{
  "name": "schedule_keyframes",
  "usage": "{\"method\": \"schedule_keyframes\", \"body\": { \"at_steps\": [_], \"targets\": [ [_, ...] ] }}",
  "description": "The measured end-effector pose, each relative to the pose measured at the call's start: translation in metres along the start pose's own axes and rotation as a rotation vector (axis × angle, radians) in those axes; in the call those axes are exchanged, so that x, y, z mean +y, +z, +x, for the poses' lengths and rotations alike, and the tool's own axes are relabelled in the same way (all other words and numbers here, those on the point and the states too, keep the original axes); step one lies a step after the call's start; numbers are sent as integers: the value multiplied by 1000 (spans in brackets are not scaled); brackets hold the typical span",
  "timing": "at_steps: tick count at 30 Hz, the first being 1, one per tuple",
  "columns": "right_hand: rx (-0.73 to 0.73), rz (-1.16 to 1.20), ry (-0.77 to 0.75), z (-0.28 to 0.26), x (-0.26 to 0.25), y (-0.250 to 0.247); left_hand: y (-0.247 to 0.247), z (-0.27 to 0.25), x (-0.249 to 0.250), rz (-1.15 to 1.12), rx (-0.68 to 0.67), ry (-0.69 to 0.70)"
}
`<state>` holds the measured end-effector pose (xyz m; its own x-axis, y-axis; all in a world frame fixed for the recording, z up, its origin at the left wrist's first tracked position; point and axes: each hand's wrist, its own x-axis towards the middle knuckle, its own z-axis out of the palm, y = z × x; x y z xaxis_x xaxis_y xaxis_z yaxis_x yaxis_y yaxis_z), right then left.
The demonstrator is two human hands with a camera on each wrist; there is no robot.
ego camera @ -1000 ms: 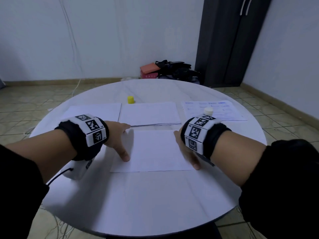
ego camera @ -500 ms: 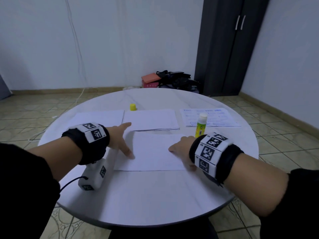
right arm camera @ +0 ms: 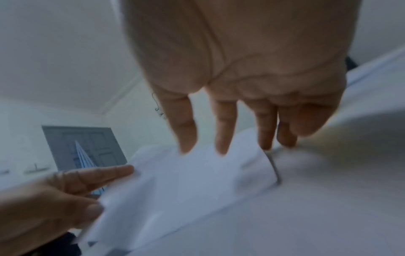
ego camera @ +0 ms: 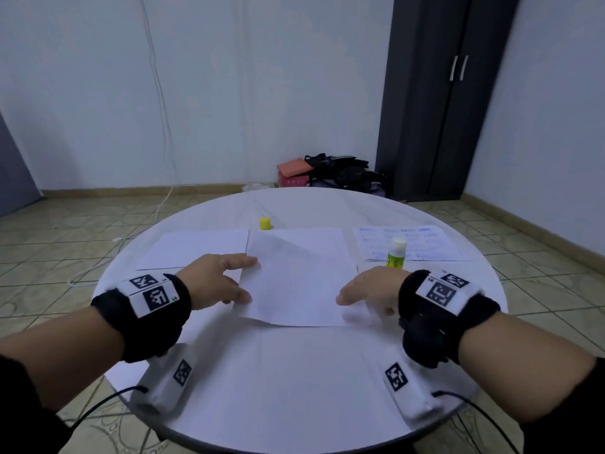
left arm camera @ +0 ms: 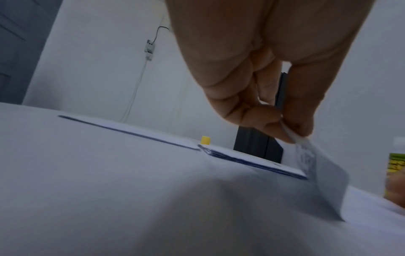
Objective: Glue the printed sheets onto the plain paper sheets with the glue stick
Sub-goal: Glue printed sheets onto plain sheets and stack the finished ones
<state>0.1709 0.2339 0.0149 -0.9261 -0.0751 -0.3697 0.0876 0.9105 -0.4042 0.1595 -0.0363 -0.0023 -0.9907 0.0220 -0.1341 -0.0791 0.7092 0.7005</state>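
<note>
- Far left on the round white table point(ego camera: 294, 381) I see a plain white paper sheet point(ego camera: 196, 249) lying flat; nothing threatens it unless my left wrist drags over it.
- My left hand point(ego camera: 217, 283) pinches the left edge of the white sheet with faint print on its underside point(ego camera: 296, 276), thumb against fingers, with that edge raised off the table. I judge the risk here is a crease or a tear if I pull while the near right corner sticks.
- Behind it, a thin stack of white sheets point(left arm camera: 252, 158) lies near a small yellow cap point(ego camera: 265, 223); the lifted sheet could sweep the cap away.
- My right hand point(ego camera: 370, 291) hovers with its fingers spread and straight, just over the sheet's right edge, gripping nothing.
- The uncapped green-and-yellow glue stick point(ego camera: 396, 253) stands upright just beyond that hand, before the blue-printed sheet point(ego camera: 422, 239) at far right. A careless move could topple it and smear glue.
</note>
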Motion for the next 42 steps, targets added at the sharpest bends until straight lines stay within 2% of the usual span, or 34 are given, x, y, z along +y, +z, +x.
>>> {"method": "schedule_keyframes", "body": {
  "at_steps": [2,3,7,10,12,13,15,19,24,27,35,37,40,42],
  "targets": [
    [61,-20,1,7,-7,2,-3,7,0,-31,35,10],
    [119,60,5,16,-9,3,-3,11,1,-44,47,16],
    [187,-3,-40,54,-22,6,-5,39,5,-38,84,24],
    [335,197,-54,80,-27,0,-5,66,11,19,96,41],
    [401,-36,-28,97,-30,-9,-4,85,15,85,101,42],
    [395,-188,-22,105,-30,-13,-3,95,17,113,102,40],
    [291,-172,37,116,-41,-21,-2,115,22,198,78,32],
    [141,-409,107,125,-53,-30,-3,143,28,478,-51,-29],
    [29,-367,113,136,-50,-35,0,150,35,683,-231,-119],
    [29,-277,95,136,-45,-33,3,148,35,773,-238,-122],
    [68,-384,71,141,-45,-27,5,147,37,849,-191,-85],
    [54,-475,74,139,-48,-27,6,148,36,851,-176,-77],
    [17,-543,112,141,-48,-27,6,148,35,860,-167,-78],
    [54,-519,135,148,-46,-25,6,147,36,884,-167,-77]
  ]
}}
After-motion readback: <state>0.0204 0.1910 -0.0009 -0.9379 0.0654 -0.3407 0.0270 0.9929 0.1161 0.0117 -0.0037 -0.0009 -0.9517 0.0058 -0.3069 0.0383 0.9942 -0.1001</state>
